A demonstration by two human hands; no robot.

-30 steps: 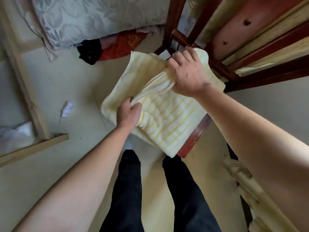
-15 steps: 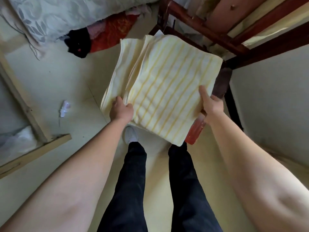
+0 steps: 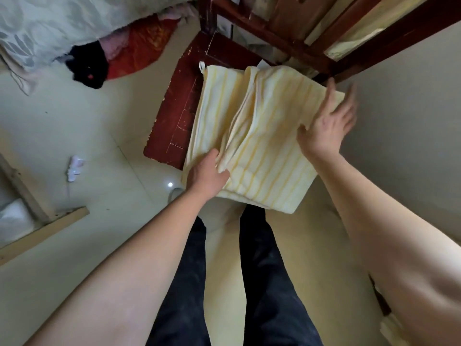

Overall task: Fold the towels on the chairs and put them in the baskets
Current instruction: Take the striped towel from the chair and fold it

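A pale yellow striped towel (image 3: 259,136) lies folded over on the dark red wooden chair seat (image 3: 174,113), its near edge hanging past the seat's front. My left hand (image 3: 207,174) pinches the towel's near left edge where the layers meet. My right hand (image 3: 326,126) is spread flat, fingers apart, on the towel's right side and is blurred by motion. No basket is in view.
The chair's back rails (image 3: 274,33) rise at the top. A grey patterned bedcover (image 3: 50,23) with red and black cloth (image 3: 119,53) under it lies top left. A crumpled wrapper (image 3: 74,166) and a wooden beam (image 3: 42,233) are on the floor at left. My legs (image 3: 249,283) stand below.
The towel has come down onto the chair seat, exposing the seat's left part. My right hand let go of the towel's right edge and moved up, now spread flat on it.
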